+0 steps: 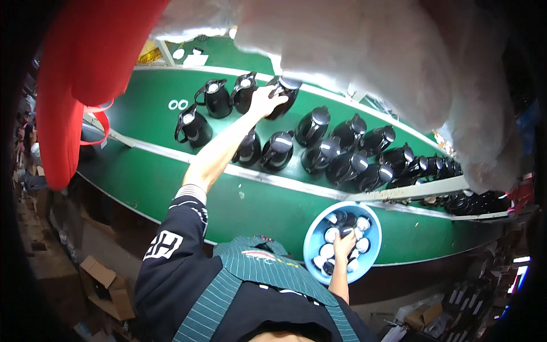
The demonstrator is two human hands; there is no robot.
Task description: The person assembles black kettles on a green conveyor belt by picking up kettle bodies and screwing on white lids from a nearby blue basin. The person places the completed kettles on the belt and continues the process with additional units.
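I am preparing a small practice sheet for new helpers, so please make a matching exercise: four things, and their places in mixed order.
1. Left hand
2. Right hand
3. White rings
4. Open cardboard box

A. Inside the blue basin
B. Lower left of the picture
C. At a black jug
D. On the green surface

Pairs: 1-C; 2-A; 3-D; 4-B

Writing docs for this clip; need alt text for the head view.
A person's left hand is on a black jug, while their right hand is inside a blue basin of black and white parts. More black jugs stand in uneven rows along a green work surface.
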